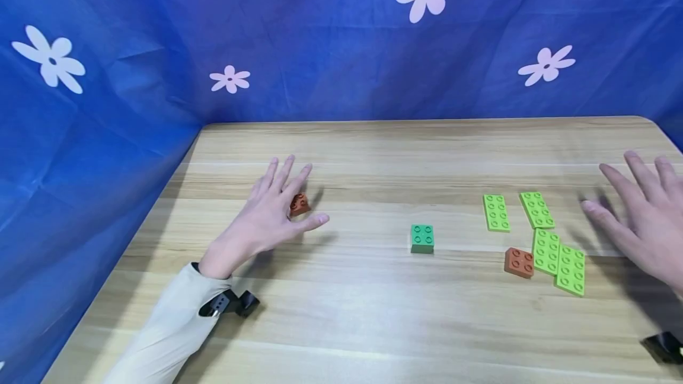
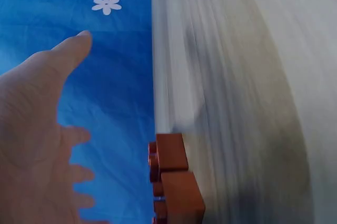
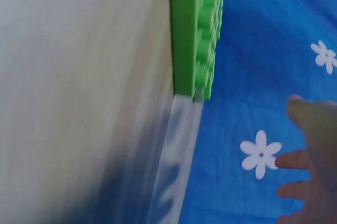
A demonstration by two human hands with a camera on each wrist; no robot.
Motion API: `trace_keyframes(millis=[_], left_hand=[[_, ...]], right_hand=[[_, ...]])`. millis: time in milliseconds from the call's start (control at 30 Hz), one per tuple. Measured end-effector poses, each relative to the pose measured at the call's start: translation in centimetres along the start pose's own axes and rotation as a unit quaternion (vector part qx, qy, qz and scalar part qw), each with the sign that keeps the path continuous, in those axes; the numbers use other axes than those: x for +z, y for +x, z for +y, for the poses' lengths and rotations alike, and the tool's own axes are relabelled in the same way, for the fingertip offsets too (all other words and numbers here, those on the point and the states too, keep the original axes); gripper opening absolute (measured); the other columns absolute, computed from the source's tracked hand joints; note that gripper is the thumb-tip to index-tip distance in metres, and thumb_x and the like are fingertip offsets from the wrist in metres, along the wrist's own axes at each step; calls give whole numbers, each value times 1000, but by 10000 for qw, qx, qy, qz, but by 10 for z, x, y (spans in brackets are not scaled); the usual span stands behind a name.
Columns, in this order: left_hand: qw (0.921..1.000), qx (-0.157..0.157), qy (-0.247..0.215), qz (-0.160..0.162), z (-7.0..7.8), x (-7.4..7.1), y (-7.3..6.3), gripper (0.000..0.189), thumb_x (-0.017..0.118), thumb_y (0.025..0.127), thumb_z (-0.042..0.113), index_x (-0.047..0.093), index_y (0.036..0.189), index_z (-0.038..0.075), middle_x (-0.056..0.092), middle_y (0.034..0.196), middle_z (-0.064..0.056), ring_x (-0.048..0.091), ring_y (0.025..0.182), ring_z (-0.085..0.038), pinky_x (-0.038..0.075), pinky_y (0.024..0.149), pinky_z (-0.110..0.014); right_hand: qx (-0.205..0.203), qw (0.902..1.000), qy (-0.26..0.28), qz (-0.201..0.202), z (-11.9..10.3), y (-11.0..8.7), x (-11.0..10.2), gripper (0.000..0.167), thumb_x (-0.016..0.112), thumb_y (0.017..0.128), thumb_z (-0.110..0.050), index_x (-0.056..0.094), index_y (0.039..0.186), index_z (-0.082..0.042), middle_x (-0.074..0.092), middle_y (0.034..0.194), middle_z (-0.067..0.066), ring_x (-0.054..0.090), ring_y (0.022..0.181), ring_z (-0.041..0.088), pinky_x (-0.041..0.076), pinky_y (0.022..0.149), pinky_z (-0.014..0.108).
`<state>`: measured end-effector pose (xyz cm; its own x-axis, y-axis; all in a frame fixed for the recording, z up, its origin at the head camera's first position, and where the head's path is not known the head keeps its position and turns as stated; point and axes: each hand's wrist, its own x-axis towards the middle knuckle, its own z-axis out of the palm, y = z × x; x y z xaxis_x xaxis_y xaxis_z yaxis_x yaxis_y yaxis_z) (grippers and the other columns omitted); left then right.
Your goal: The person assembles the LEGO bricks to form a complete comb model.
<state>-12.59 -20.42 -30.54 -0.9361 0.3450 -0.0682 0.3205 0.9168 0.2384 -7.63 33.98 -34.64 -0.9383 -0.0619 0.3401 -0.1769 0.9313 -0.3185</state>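
Note:
Fingers spread, my left hand hovers over the left of the table, partly hiding reddish-brown toy building bricks. In the left wrist view, two such bricks show, a nearer brick and a farther brick, with the left palm and thumb apart from them. My right hand is held over the table's right side with its fingers spread and nothing in them. Left of it lie several flat lime-green bricks, one of which looms large as a green brick in the right wrist view.
A dark green square brick sits near the middle of the wooden table. Another reddish-brown brick lies beside the lime-green ones. Behind the table hangs a blue cloth with white flowers.

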Motion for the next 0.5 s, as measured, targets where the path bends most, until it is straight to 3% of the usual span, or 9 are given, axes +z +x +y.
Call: trace_keyframes(millis=[167, 300, 500], left_hand=[[9991, 401, 4, -142, 7, 4, 3, 101, 48, 79, 80, 13, 156, 24, 2, 162, -5, 6, 146, -36, 17, 113, -62], [9965, 833, 33, 101, 12, 7, 6, 100, 57, 80, 73, 21, 155, 16, 14, 160, -10, 16, 144, -37, 21, 113, -60], [9864, 1595, 93, 396, 19, 13, 11, 99, 70, 77, 62, 32, 150, 6, 26, 156, -16, 28, 139, -40, 26, 112, -56]], right_hand=[[-246, 9997, -18, 9, -10, -4, 0, 65, 51, 97, -43, 37, 144, 1, 16, 157, 24, -3, 144, 46, -8, 112, 64], [-508, 9986, -140, 61, -17, -7, 1, 63, 51, 98, -43, 39, 143, 0, 18, 157, 23, 1, 144, 44, -3, 113, 65], [-771, 9967, -250, 76, -27, -10, 3, 60, 51, 98, -42, 44, 138, 2, 23, 155, 24, 6, 144, 46, 5, 112, 66]])
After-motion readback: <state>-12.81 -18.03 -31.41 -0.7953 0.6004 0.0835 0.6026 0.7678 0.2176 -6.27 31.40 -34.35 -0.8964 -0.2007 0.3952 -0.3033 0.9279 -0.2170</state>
